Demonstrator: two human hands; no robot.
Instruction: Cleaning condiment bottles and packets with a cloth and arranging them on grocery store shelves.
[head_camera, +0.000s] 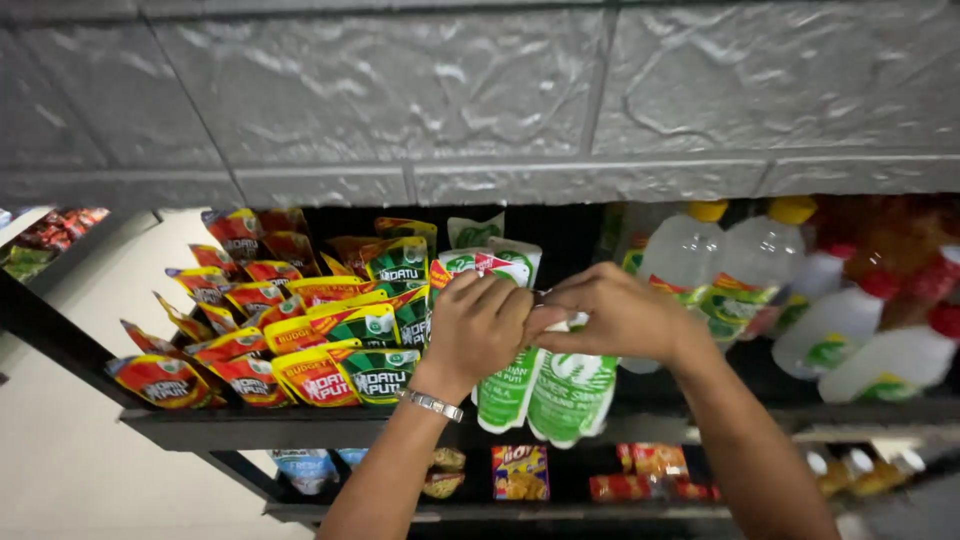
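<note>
Left hand (478, 325) and right hand (612, 315), fingers curled shut, pinch together the tops of two green-and-white pouches (545, 390), which hang before the dark shelf (300, 425), between red sachets (255, 375) and clear bottles (690, 255).

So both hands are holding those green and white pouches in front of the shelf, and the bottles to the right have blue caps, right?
Not quite: in the head view the bottles have yellow caps, with red-capped ones further right. The rest holds: the left hand and right hand hold the green and white pouches in front of the shelf.
</note>
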